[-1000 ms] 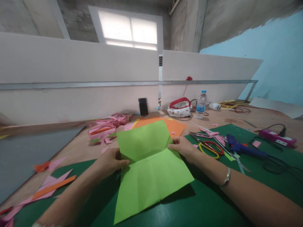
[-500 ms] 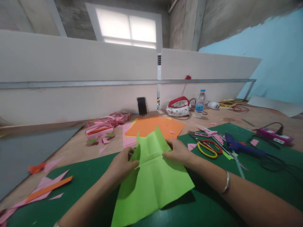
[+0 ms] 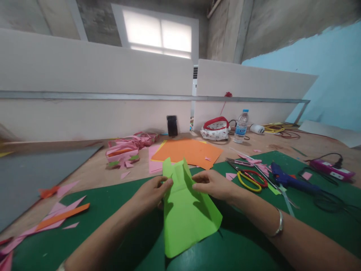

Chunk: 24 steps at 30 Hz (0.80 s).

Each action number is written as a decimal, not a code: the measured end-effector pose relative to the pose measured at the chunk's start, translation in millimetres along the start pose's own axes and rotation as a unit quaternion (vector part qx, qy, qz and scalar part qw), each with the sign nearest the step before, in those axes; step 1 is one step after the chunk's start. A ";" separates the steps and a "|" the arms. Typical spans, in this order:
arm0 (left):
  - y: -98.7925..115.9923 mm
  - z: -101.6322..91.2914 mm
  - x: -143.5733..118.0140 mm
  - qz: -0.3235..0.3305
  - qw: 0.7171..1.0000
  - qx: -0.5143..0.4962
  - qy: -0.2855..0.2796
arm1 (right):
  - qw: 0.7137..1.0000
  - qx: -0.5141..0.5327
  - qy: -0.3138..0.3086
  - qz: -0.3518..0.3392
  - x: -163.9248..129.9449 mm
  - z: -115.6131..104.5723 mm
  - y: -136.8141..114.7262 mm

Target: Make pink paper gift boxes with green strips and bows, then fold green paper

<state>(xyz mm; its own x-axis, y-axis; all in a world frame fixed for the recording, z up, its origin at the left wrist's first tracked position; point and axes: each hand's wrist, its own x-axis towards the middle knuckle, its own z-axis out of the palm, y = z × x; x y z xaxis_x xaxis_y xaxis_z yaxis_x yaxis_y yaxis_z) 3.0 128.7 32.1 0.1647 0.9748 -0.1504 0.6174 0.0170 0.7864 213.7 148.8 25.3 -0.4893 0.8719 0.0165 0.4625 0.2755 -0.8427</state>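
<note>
A creased sheet of bright green paper (image 3: 186,218) is held above the green cutting mat (image 3: 118,210), its two long sides bent upward. My left hand (image 3: 155,190) pinches the left edge between thumb and fingers. On the other side, my right hand (image 3: 213,184) has its thumb and fingers at the right edge, closed on the paper. The fingertips behind the sheet are partly hidden. Just beyond the sheet lies orange paper (image 3: 186,149) over yellow and pink sheets.
Scissors with red and yellow handles (image 3: 251,180) and a blue glue gun (image 3: 293,180) lie to the right. Pink paper strips (image 3: 126,145) are heaped at the back left. A phone (image 3: 172,126), a pouch (image 3: 216,130) and a water bottle (image 3: 241,127) stand along the white panel.
The green paper's sides have folded further inward, so the sheet looks narrower. Its near left corner has swung to the right. Both hands still grip its edges, and the view has shifted slightly.
</note>
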 end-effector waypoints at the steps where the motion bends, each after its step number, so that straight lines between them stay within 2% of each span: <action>1: -0.3 2.3 -0.1 0.001 1.000 -0.001 0.000 | 1.000 -0.003 -0.007 0.000 0.1 0.4 0.6; 6: -7.5 10.6 1.4 0.021 0.996 0.079 0.016 | 0.998 -0.063 -0.008 -0.002 2.2 4.9 6.8; 13: -4.2 31.9 -2.0 0.126 0.951 0.271 0.086 | 0.972 -0.207 -0.014 -0.108 -0.3 12.8 3.7; 18: -10.2 44.7 1.9 0.165 0.924 0.344 0.038 | 0.961 -0.243 -0.021 -0.128 -2.5 9.8 3.1; 24: -13.9 43.9 3.8 0.168 0.908 0.383 0.008 | 0.956 -0.279 -0.008 -0.092 12.7 9.4 6.2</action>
<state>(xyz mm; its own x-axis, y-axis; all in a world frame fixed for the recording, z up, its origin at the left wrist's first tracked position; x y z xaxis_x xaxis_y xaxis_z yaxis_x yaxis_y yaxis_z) 28.8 122.4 -5.7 0.4360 0.8993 0.0350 0.8892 -0.4365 0.1370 203.4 157.8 15.2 -0.6090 0.7833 0.1249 0.6882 0.6001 -0.4078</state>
